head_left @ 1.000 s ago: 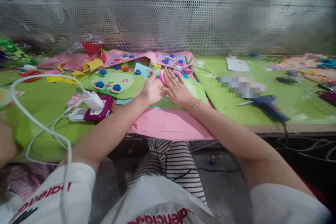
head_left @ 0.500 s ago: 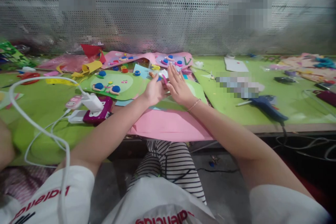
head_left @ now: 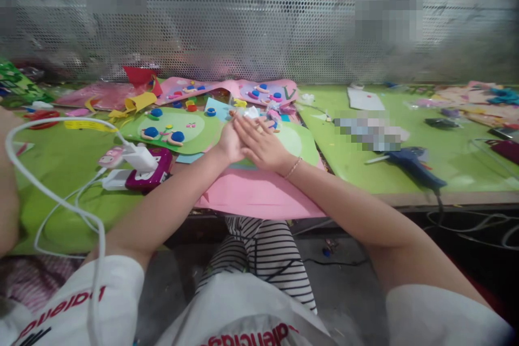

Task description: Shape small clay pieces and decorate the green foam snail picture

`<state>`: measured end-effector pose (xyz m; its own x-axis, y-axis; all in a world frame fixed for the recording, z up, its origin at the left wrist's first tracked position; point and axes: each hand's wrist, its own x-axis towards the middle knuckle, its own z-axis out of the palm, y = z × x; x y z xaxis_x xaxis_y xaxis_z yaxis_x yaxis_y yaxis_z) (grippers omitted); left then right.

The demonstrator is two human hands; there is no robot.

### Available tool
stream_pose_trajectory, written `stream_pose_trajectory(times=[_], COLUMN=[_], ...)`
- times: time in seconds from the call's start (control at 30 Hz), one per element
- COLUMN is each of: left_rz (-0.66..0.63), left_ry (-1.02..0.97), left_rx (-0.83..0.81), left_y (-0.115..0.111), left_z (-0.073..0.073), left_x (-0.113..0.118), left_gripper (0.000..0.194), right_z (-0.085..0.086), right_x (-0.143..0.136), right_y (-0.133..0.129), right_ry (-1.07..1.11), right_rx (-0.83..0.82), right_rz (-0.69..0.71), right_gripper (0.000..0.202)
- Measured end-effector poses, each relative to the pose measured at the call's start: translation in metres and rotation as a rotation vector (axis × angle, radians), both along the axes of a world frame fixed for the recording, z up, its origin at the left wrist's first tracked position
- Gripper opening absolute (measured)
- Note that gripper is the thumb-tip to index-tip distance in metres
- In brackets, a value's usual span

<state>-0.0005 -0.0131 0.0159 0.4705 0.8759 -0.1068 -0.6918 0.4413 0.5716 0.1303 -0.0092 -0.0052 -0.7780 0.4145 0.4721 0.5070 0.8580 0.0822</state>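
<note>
My left hand (head_left: pixel 230 141) is turned palm up, most of its fingers covered. Across it lies my right hand (head_left: pixel 261 143), fingers stretched out flat and pressed against the left palm. Whatever is between the palms is hidden. Below the hands is a green panel (head_left: pixel 295 143) with a paler round patch, on top of pink sheets (head_left: pixel 259 194). Just beyond the fingers I see a crumpled white piece (head_left: pixel 251 112) and a small pink and blue figure (head_left: pixel 272 124). Left of the hands is another green panel (head_left: pixel 190 140) bearing figures with blue caps (head_left: pixel 177 137).
A purple power adapter (head_left: pixel 152 170) with white cables (head_left: pixel 52 189) stands at left. A blue glue gun (head_left: pixel 417 167) lies at right. Pink panels (head_left: pixel 227 89) are at the back by the perforated metal screen (head_left: pixel 259 16). Another person's arm (head_left: pixel 7 184) shows at the left edge.
My right hand has moved left and down onto my left hand, its fingers now pointing up-left. A pink strip seen between the hands before is now covered. The person's arm at left reaches further forward.
</note>
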Motion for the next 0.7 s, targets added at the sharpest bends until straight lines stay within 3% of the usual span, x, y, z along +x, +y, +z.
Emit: stream_pose_trajectory(times=[0.07, 0.13, 0.33, 0.53, 0.6, 0.7], left_rz=[0.024, 0.033, 0.060, 0.100, 0.081, 0.054], left_ry=[0.024, 0.031, 0.027, 0.082, 0.085, 0.044], left_rx=[0.032, 0.052, 0.063, 0.060, 0.053, 0.058], left_y=[-0.001, -0.002, -0.002, -0.001, 0.003, 0.007], left_z=[0.000, 0.000, 0.002, 0.003, 0.000, -0.002], left_x=[-0.001, -0.002, -0.003, 0.001, 0.002, 0.002], left_gripper=[0.069, 0.071, 0.075, 0.046, 0.046, 0.055], right_z=[-0.002, -0.004, -0.005, -0.005, -0.005, -0.006], right_x=[0.007, 0.010, -0.003, 0.010, 0.010, 0.004], right_y=[0.011, 0.015, -0.005, 0.012, 0.013, 0.005], right_ry=[0.076, 0.108, -0.073, 0.070, 0.053, -0.039], right_rx=[0.000, 0.014, 0.062, 0.027, 0.042, 0.085], right_rz=[-0.154, -0.216, 0.110, -0.192, -0.178, -0.033], right_gripper=[0.072, 0.073, 0.075, 0.072, 0.072, 0.073])
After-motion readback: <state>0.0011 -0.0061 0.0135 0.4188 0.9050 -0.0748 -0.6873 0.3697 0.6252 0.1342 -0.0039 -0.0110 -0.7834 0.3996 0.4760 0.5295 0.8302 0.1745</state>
